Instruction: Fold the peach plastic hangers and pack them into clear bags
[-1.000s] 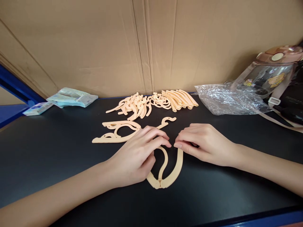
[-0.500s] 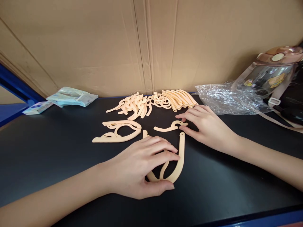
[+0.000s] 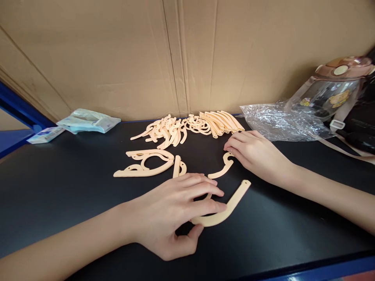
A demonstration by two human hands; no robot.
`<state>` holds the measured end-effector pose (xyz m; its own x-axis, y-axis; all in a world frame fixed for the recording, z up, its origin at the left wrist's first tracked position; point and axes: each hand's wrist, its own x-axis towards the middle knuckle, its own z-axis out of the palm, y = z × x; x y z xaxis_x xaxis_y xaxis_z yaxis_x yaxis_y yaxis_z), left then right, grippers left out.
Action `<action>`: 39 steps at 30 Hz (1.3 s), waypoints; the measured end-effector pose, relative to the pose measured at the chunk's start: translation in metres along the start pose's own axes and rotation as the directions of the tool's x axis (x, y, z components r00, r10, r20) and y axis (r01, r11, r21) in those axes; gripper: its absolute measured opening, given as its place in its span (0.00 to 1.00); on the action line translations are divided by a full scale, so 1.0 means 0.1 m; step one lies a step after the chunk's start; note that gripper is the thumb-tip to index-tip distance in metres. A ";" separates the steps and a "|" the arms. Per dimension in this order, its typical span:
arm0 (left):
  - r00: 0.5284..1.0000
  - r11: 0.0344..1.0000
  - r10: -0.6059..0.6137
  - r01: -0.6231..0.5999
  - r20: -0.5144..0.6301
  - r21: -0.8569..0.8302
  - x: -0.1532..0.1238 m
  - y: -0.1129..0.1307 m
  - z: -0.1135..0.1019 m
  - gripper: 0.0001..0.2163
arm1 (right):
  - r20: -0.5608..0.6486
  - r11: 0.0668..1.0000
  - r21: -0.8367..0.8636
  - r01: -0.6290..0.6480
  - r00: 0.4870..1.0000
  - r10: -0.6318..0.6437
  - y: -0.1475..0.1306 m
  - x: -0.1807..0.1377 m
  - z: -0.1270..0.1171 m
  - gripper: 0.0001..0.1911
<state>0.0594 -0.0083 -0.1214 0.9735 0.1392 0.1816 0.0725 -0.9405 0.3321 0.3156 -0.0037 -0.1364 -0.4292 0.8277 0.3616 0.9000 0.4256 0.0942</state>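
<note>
My left hand (image 3: 178, 212) lies over a beige curved hanger arm (image 3: 234, 201), with the index finger on it and the thumb against its lower edge. Partly beneath this hand is another hanger arm (image 3: 177, 167), whose top end shows. My right hand (image 3: 256, 152) has its fingers pinched together at the hooked end of a small S-shaped hanger piece (image 3: 221, 170); the exact contact is hidden. To the left lies a joined folding hanger (image 3: 159, 170) with two arms around a ring-like middle.
Behind are a pile of small curved pieces (image 3: 170, 130) and a row of long arms (image 3: 221, 123). Clear plastic film (image 3: 269, 121) and a strapped bottle (image 3: 331, 93) stand at right. A blue-white packet (image 3: 88, 121) lies at back left, before a cardboard wall (image 3: 117, 58).
The curved arm under my left hand has swung outward to the right, away from the other arm. My right hand has turned the S-shaped piece, its free end now pointing nearer to me.
</note>
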 end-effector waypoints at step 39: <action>0.934 0.969 -0.248 0.244 -0.256 -0.051 -0.03 0.00 0.13 0.05 | 0.069 0.930 0.365 -0.028 0.998 0.002 -0.15 -0.03 -0.04 0.08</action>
<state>0.0592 -0.0132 -0.1340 0.8358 0.4431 0.3242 0.2962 -0.8611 0.4132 0.3043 -0.0141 -0.1354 -0.4313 0.8521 0.2966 0.8216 0.5068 -0.2612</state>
